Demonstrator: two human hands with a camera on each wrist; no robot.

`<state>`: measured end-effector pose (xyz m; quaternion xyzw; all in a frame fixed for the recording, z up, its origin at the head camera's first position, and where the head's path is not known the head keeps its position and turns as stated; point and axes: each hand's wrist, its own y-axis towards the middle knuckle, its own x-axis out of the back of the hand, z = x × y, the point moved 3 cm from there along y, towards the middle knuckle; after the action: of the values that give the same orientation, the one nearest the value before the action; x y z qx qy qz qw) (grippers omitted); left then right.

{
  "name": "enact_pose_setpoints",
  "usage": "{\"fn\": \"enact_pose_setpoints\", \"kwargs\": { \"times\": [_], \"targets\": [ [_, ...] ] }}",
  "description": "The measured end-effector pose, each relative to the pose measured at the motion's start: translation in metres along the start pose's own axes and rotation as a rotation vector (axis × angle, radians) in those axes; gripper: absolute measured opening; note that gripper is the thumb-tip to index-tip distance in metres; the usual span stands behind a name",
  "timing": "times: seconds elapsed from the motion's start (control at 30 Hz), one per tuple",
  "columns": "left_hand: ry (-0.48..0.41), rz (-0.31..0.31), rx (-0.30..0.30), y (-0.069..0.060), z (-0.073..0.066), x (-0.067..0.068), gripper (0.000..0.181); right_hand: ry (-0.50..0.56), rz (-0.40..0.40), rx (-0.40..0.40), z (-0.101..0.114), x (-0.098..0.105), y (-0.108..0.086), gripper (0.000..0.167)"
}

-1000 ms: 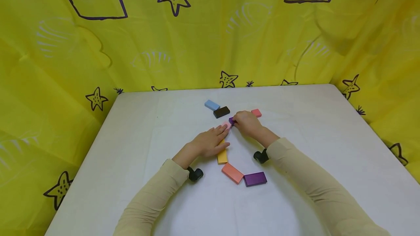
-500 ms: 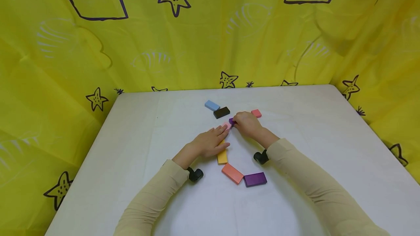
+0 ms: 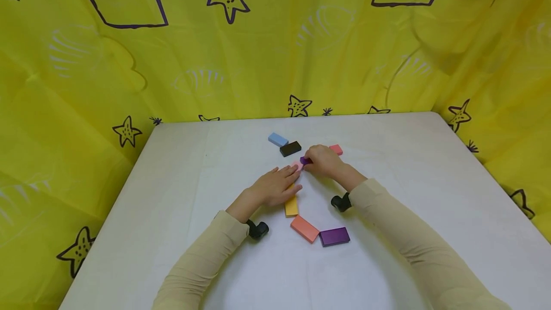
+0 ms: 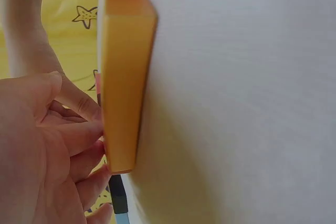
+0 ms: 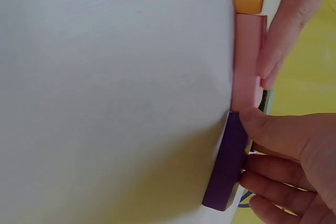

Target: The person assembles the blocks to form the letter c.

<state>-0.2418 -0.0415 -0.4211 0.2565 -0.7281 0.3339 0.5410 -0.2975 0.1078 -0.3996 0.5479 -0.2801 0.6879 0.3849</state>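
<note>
My left hand [image 3: 273, 187] lies over the yellow block [image 3: 291, 207] with fingers stretched out. In the right wrist view its fingertips touch the light pink block [image 5: 247, 61]. My right hand [image 3: 325, 160] pinches a purple block [image 5: 227, 166], thumb at the end that meets the pink block. Yellow, pink and purple stand end to end in a bending row. Nearer to me an orange block [image 3: 304, 229] adjoins the yellow one, and a second purple block [image 3: 335, 237] touches the orange one at a corner.
A light blue block [image 3: 278, 139] and a black block [image 3: 290, 149] lie beyond the hands. A coral pink block [image 3: 336, 149] sits just behind my right hand. The white table [image 3: 193, 157] ends at a yellow curtain [image 3: 258, 61].
My right hand shifts very slightly at the purple block, its wrist a touch higher in view. The left hand and the other blocks stay in place.
</note>
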Motion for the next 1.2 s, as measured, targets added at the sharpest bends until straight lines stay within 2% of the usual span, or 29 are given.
{"fn": "enact_pose_setpoints", "kwargs": {
  "times": [0.1, 0.43, 0.57, 0.8, 0.97, 1.1, 1.2],
  "targets": [
    [-0.015, 0.003, 0.004, 0.001, -0.001, 0.001, 0.059, -0.003, 0.024, -0.005, 0.000, 0.002, 0.001, 0.013],
    [-0.046, 0.015, 0.020, 0.001, -0.001, 0.001, 0.059, -0.064, -0.016, 0.023, 0.001, 0.003, 0.000, 0.007],
    [-0.026, 0.004, 0.021, 0.001, -0.002, 0.002, 0.059, -0.059, -0.006, 0.014, 0.001, 0.003, 0.000, 0.009],
    [0.034, -0.031, 0.028, 0.002, -0.004, 0.001, 0.058, 0.031, 0.065, -0.064, 0.000, 0.005, 0.004, 0.017],
    [0.043, -0.043, 0.018, 0.002, -0.003, 0.000, 0.060, 0.148, 0.072, -0.153, -0.002, 0.010, 0.009, 0.022],
    [0.031, -0.076, -0.031, -0.003, -0.004, 0.001, 0.062, 0.232, 0.053, -0.215, -0.005, 0.012, 0.015, 0.026],
    [0.039, -0.100, -0.074, -0.010, -0.008, -0.001, 0.064, 0.239, 0.034, -0.191, -0.008, 0.011, 0.021, 0.028]
  ]
}}
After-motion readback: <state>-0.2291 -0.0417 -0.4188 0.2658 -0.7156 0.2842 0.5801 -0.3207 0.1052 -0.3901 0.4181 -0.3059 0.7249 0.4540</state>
